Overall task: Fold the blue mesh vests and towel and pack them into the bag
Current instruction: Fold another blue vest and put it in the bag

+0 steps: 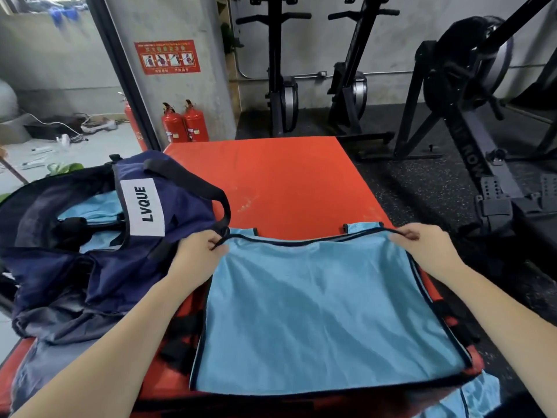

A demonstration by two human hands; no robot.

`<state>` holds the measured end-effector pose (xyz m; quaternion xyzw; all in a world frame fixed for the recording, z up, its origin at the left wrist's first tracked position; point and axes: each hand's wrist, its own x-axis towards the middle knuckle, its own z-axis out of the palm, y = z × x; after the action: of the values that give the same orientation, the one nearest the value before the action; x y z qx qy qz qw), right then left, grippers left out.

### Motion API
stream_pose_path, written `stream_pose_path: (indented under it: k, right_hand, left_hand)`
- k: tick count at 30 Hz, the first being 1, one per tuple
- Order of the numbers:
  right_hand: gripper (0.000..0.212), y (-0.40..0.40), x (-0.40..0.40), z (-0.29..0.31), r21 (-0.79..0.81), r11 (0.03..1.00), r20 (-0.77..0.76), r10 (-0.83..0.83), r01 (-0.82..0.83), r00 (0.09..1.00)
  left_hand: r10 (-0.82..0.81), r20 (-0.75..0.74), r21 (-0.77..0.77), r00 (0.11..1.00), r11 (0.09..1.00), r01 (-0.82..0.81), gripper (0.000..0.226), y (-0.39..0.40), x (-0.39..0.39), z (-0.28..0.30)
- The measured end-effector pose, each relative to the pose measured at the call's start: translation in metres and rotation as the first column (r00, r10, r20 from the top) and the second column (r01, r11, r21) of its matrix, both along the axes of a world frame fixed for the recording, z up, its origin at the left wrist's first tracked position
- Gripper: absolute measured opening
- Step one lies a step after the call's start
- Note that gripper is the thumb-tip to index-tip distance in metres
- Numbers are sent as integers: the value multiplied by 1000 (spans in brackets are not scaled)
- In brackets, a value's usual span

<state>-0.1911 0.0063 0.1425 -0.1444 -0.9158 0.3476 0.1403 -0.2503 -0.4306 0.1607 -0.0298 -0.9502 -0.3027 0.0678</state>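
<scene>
On the red worktop [280, 182] both hands — left [199, 251], right [422, 245] — pinch a vest's [325, 312] top corners mid-fold; blue cloth already sits in the bag [99, 267].

An orange-red padded worktop [286, 182] fills the middle of the frame. At upper left, a red instruction sign [167, 57] hangs on a grey concrete pillar [168, 22], with two red fire extinguishers [185, 123] standing at its foot. Along the top and right stand black exercise machines [464, 86] on dark speckled rubber flooring [422, 188]. At far left, cables and clutter [72, 128] lie on a pale floor.
</scene>
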Motion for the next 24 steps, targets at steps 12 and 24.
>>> stream_pose_path:
  k: [12, 24]
  right_hand:
    - [45, -22, -29, -9, 121, 991, 24, 54, -57, 998]
    - [74, -104, 64, -23, 394, 828, 195, 349, -399, 917]
  left_hand:
    - [122, -40, -280, 992, 951, -128, 33, 19, -13, -8]
    - [-306, 191, -323, 933, 878, 354, 58, 90, 89, -35]
